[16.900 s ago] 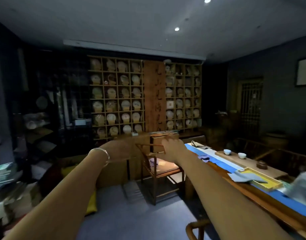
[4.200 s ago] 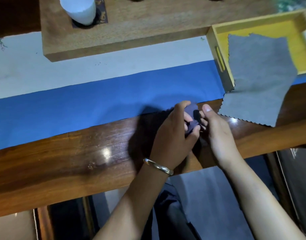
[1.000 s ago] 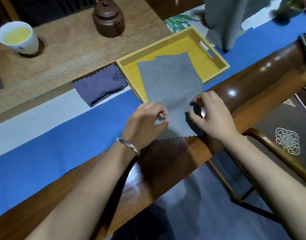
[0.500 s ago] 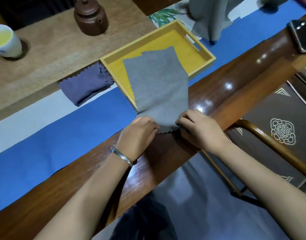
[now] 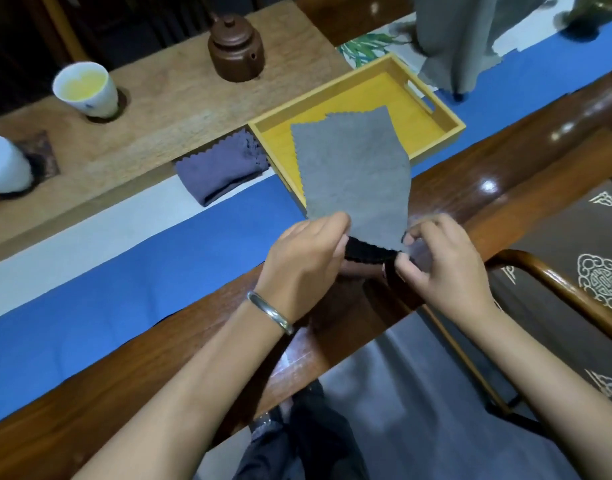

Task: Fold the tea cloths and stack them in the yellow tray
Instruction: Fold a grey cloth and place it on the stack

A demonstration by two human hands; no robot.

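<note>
A thin grey tea cloth with pinked, zigzag edges (image 5: 356, 178) lay spread half inside a shallow yellow wooden tray with a slot handle (image 5: 436, 114) and half out over its near wall, its near edge lifted above the glossy dark wooden bench (image 5: 505, 188). The left hand (image 5: 304, 261), a silver bangle (image 5: 270, 311) on its wrist, pinched the near left corner between thumb and curled fingers; the right hand (image 5: 446, 268) pinched the near right corner the same way, though motion blur hid the exact lie of its fingertips. Beside the tray, touching its left wall, a folded dark purple cloth with scalloped edges (image 5: 221, 173) rested on a blue and white table runner (image 5: 124, 268). On a raised pale wooden board (image 5: 166, 109) stood a small brown clay teapot (image 5: 235, 51) and a white cup of yellow tea (image 5: 85, 88); a second white vessel (image 5: 3, 166) was cut off at the left edge. More grey fabric (image 5: 470, 39) hung beyond the tray, its top out of frame. A brown chair cushion with pale embroidered emblems (image 5: 574, 268) showed at right. No writing was legible.
</note>
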